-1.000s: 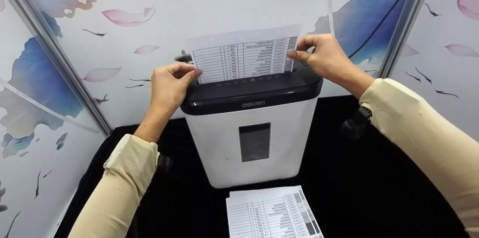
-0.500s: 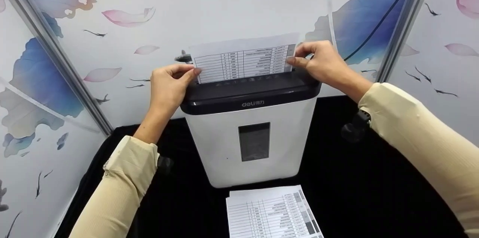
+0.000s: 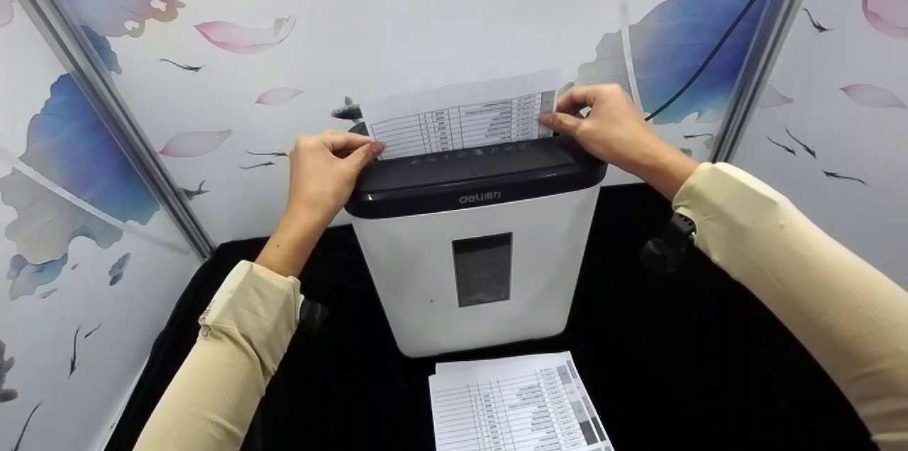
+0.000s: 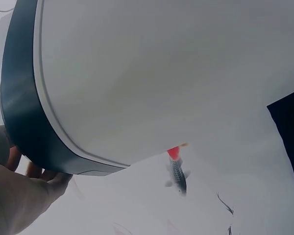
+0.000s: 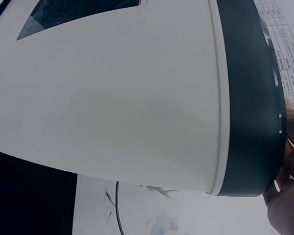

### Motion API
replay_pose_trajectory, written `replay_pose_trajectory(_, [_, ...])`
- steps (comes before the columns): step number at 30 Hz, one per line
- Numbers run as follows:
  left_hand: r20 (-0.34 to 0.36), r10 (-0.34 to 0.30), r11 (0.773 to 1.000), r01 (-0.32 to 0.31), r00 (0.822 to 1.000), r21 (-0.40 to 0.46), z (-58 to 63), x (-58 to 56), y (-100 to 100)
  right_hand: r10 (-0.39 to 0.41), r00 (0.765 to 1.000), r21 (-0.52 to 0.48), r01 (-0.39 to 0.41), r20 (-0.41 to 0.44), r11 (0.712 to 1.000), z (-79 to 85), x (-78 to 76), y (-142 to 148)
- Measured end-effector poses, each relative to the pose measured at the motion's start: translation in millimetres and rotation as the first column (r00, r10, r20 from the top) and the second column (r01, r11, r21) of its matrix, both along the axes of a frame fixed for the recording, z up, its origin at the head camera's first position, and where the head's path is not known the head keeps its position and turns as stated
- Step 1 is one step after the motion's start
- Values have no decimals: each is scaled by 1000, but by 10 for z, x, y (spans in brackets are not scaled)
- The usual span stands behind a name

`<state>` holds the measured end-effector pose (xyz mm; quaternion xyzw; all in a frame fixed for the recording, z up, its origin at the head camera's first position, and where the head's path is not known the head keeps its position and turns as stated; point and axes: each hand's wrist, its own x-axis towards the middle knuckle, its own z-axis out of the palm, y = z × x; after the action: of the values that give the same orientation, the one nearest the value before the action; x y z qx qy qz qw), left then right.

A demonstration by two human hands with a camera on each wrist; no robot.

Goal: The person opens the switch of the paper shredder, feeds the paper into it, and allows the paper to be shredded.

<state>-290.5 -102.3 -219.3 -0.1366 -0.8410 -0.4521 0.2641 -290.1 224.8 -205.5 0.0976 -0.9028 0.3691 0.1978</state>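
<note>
A printed sheet of paper (image 3: 461, 114) stands upright in the top slot of a white paper shredder (image 3: 404, 274) with a dark lid. My left hand (image 3: 323, 171) pinches the sheet's left edge between thumb and fingers, low down by the slot. At the right edge, somewhat higher, my right hand (image 3: 603, 121) pinches the paper the same way. The sheet's lower part is hidden inside the shredder. In the left wrist view, my left hand (image 4: 24, 191) shows beside the dark lid. The right wrist view catches the sheet (image 5: 286, 54) beyond the lid, with my right hand (image 5: 291, 161) at the frame's edge.
A stack of printed sheets (image 3: 514, 401) lies on the black cloth (image 3: 674, 352) in front of the shredder. Patterned white wall panels (image 3: 425, 18) stand close behind and on both sides. A black cable (image 3: 716, 47) runs down the back right.
The sheet has sunk lower into the slot, showing less of its table. My right hand has moved down with it and slightly left; my left hand has dipped a little.
</note>
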Motion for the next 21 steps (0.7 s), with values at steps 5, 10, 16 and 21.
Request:
replay_pose_trajectory(5, [6,2,1000,-2,1000,-11,8,-2,0,-11,1000,-2,11,15,1000,-18,2,-19])
replay_pose_trajectory(10, [-2,6,1000,-6,1000,-4,9,2,2,-30,1000,5,30,-4,1000,-13,6,-18])
replay_pose_trajectory(16, [5,-6,999,5,1000,33,-5,18,-9,-24,998,-9,24,-56,1000,-6,16,3])
replay_pose_trajectory(21, [-11,-24,997,25,1000,78,-14,50,-26,-3,998,-30,1,-68,1000,-3,22,14])
